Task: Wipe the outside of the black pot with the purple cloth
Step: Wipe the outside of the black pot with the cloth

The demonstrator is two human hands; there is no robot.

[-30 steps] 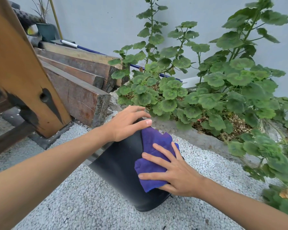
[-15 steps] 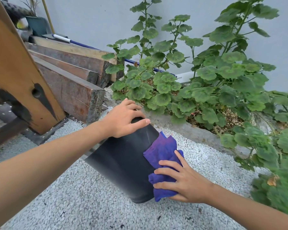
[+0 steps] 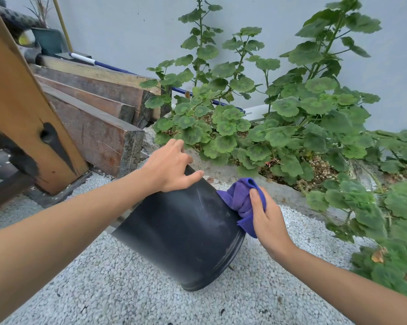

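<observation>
The black pot (image 3: pixel 186 233) lies tipped on the white gravel ground (image 3: pixel 99 285), upside down and leaning, its rimmed mouth touching the gravel at the lower right and its base raised toward the upper left. Its side wall shows dusty grey smears and a few pale scratches.

The left hand (image 3: pixel 172 168) rests on the raised base end of the pot, fingers curled over the far edge and the thumb laid flat along the near side, gripping it. The right hand (image 3: pixel 267 219) is at the pot's right side, holding the purple cloth (image 3: pixel 238 199) bunched up between thumb and fingers; the cloth touches the pot's wall on its right flank, just above the rim. The two hands are apart, one at each end of the pot.

Just behind the pot runs a low concrete edging (image 3: pixel 256 186), and beyond it a bed of green round-leaved plants (image 3: pixel 291 118) that climb against a pale grey wall (image 3: pixel 127 26). To the left, several weathered timber beams (image 3: pixel 99 127) lie stacked side by side on the gravel, with a blue-and-white pole (image 3: pixel 99 63) lying behind them. A slanted orange-brown wooden board (image 3: pixel 21 109) with a dark knot stands at the far left.
</observation>
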